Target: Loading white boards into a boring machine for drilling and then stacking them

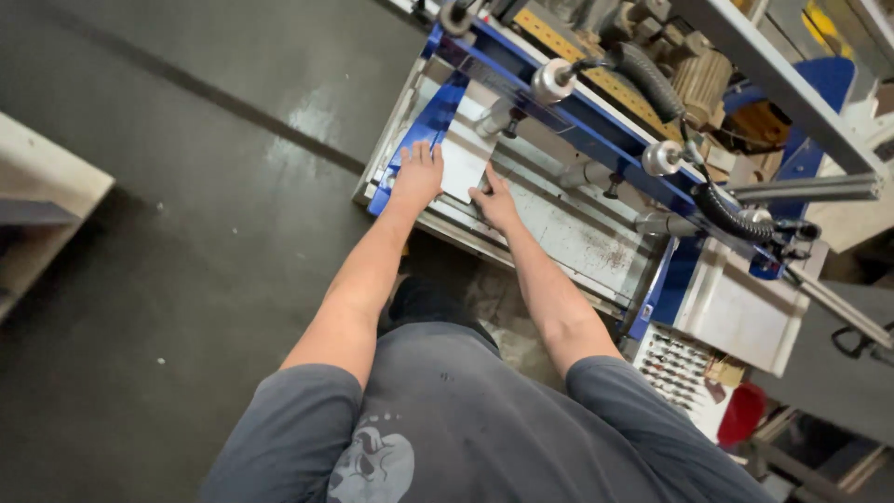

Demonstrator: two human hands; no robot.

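Observation:
A flat white sheet (466, 160) lies on the bed of a blue and white machine (577, 233). My left hand (416, 174) rests palm down on the sheet's left edge with its fingers spread. Along the sheet's lower right edge, the fingertips of my right hand (494, 200) press down. Both hands hold the sheet flat against the bed, under a blue rail (559, 116) that carries round silver knobs (551, 81).
Black ribbed hoses (652, 84) run above the rail. A white box (745, 307) and a tray of small drill bits (675, 363) sit at the machine's right end. A red container (742, 413) is below. Dark concrete floor (186, 233) lies left, with a wooden platform (37, 205).

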